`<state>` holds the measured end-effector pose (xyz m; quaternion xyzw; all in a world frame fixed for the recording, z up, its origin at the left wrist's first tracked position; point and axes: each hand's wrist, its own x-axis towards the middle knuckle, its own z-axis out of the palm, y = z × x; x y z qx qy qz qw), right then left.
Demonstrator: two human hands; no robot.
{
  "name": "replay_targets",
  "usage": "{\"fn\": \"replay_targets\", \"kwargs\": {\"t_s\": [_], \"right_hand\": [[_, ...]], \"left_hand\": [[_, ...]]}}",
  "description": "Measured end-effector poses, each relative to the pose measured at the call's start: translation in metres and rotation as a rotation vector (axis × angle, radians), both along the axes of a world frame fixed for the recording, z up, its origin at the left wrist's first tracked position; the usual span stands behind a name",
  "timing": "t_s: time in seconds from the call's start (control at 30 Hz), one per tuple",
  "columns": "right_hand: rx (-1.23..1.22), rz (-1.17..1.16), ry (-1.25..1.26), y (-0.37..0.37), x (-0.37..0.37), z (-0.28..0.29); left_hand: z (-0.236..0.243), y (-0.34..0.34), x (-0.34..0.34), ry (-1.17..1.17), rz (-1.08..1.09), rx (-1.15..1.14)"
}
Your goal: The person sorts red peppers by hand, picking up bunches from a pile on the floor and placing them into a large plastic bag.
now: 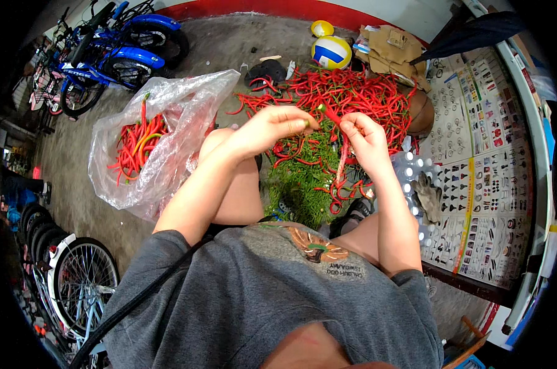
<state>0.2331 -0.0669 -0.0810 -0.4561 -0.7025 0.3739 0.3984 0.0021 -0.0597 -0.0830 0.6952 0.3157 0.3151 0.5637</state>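
My right hand (366,140) pinches a red chili pepper (331,114) whose green end points up and left. Close beside it, my left hand (275,128) has thumb and fingertips together on a small green stem (307,123), apart from the pepper. Beyond both hands spreads a large heap of long red chili peppers (352,92) on the floor. Below my hands lies a pile of green stems (300,187), with some red chilies among them. To the left, a clear plastic bag (195,101) gapes wide, with red chilies (134,144) inside.
Blue bicycles (115,58) stand at the far left, and a white-rimmed wheel (81,286) is near left. A volleyball (331,52) and flattened cardboard (395,52) sit behind the heap. Capped bottles (408,169), a glove (427,197) and a printed-sheet panel (475,166) line the right.
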Motion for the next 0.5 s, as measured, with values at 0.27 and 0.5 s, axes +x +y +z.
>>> {"fn": "replay_targets", "kwargs": {"t_s": [0.27,0.5], "right_hand": [[-0.119,0.049,0.175,-0.001,-0.017,-0.004],[-0.083,-0.065,0.225,0.007,0.0,-0.002]], "left_hand": [[-0.022,-0.028,0.051,-0.338,-0.019,-0.597],[0.03,-0.052,-0.036,-0.229,0.617,-0.071]]}}
